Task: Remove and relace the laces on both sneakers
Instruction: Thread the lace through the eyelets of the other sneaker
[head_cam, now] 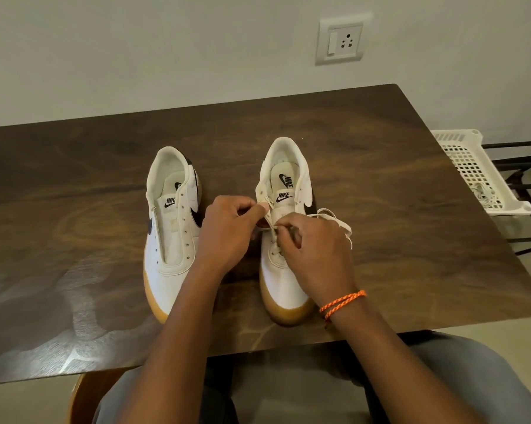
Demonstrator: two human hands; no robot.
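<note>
"NIKE" with a swoosh is printed in black on the tongue label (pixel 169 202) of the left sneaker (pixel 170 228) and on the tongue label (pixel 284 197) of the right sneaker (pixel 284 228). The same word and swoosh stand on the right sneaker's insole (pixel 286 180). Small print on a side tab (pixel 267 199) there is too small to read.
</note>
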